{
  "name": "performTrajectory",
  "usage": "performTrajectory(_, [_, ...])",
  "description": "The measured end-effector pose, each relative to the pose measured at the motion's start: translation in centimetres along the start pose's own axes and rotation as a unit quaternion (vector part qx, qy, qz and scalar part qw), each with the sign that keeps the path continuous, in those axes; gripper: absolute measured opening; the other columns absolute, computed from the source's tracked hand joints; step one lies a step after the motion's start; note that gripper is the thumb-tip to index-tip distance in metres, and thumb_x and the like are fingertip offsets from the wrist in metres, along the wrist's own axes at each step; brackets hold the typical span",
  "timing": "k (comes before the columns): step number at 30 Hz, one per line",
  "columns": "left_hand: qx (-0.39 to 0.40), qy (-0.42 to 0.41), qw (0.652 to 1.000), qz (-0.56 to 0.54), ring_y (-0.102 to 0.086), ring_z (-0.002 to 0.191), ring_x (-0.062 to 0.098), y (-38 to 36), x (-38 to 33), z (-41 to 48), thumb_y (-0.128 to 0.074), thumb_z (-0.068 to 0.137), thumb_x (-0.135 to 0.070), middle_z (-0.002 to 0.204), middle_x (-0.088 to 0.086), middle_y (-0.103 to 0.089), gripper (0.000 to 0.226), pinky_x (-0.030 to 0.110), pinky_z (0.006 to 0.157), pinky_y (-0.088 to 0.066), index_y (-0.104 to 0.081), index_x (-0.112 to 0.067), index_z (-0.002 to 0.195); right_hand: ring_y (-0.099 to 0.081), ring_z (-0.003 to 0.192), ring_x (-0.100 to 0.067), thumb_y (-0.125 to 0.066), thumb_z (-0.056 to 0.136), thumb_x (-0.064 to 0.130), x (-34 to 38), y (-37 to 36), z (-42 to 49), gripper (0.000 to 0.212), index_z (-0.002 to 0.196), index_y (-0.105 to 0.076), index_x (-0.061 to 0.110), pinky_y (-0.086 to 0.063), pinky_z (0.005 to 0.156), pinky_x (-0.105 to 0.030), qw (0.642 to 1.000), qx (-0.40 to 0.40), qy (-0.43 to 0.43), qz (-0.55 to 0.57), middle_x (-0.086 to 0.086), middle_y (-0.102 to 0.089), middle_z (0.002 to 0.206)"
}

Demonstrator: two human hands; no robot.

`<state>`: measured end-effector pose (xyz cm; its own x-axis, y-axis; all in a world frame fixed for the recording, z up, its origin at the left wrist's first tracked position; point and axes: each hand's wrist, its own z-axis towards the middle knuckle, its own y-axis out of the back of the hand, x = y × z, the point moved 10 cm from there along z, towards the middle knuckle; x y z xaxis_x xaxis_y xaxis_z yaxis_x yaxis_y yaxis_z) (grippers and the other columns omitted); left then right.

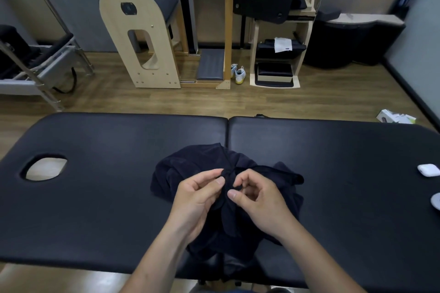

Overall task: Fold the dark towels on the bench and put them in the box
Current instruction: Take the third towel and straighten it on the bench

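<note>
Dark towel (202, 169) lies bunched on the tabletop (95, 197); our left hand (197, 197) and right hand (259, 200) pinch its edge. We judge folding is just starting. Next, spread it flat.

Looks like a Pilates or physiotherapy studio. Shows in the black padded bench (95, 209) across the foreground, with a face hole (45, 167) at 9 o'clock. Beyond it on the wood floor (142, 100): a padded wooden barrel (140, 30) at 11 o'clock, a metal-framed exercise machine (47, 71) at 10 o'clock, a wooden stand (255, 50) holding black pads at 1 o'clock, trainers (238, 74) at 12.
</note>
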<state>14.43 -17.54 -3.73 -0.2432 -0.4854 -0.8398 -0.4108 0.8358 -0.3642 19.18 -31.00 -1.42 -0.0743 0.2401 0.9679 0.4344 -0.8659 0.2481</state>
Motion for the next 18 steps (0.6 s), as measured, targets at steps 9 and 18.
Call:
performTrajectory(9, [-0.014, -0.066, 0.993, 0.097, -0.066, 0.076, 0.009, -0.3, -1.5, -0.2, -0.071, 0.083, 0.006, 0.076, -0.001, -0.072, 0.019, 0.023, 0.074, -0.051, -0.076, -0.009, 0.092, -0.059, 0.074, -0.007, -0.076, 0.082, 0.009, 2.2, 0.3, -0.3, 0.029, 0.082, -0.065, 0.036, -0.045, 0.073, -0.015, 0.992, 0.03, 0.075, -0.101, 0.015, -0.057, 0.08])
performTrajectory(18, [0.051, -0.056, 0.989, 0.127, -0.064, 0.075, 0.012, -0.7, -1.8, -0.3, -0.074, 0.082, 0.001, 0.075, 0.003, -0.07, 0.018, 0.022, 0.074, -0.051, -0.079, -0.016, 0.084, -0.056, 0.081, -0.008, -0.081, 0.077, 0.013, 3.3, 1.0, -0.3, 0.041, 0.074, -0.05, 0.04, -0.041, 0.075, -0.011, 0.984, -0.011, 0.11, -0.139, 0.011, -0.059, 0.087])
